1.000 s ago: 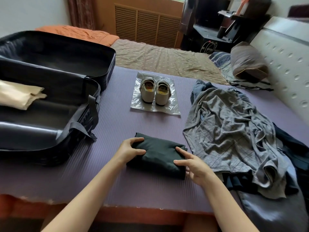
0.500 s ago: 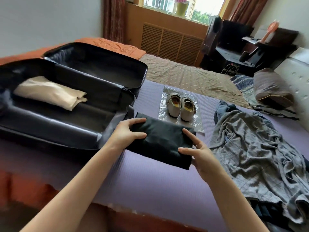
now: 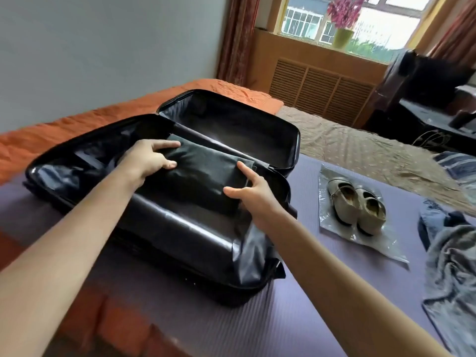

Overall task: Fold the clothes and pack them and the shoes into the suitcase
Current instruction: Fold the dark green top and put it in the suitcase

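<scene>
A folded dark green garment [image 3: 203, 173] is inside the near half of the open black suitcase [image 3: 180, 240]. My left hand [image 3: 148, 161] grips its left end, thumb on top. My right hand [image 3: 251, 193] holds its right end, with the thumb and index finger spread along the edge. The cream folded piece seen earlier is hidden behind my hands and the garment. A pair of beige shoes [image 3: 358, 204] sits on a clear plastic bag [image 3: 342, 235] to the right of the suitcase. Unfolded grey and blue clothes [image 3: 453, 256] lie at the right edge.
The suitcase lies on a purple mat [image 3: 270, 320] over the bed; its lid half [image 3: 231, 122] is open at the back. An orange blanket [image 3: 77, 124] lies behind it, a brown sheet [image 3: 360, 150] to the right. A wall stands to the left.
Both hands lifted the dark green garment off the purple mat and carried it left into the suitcase. My view turned left, and the cream piece is now covered.
</scene>
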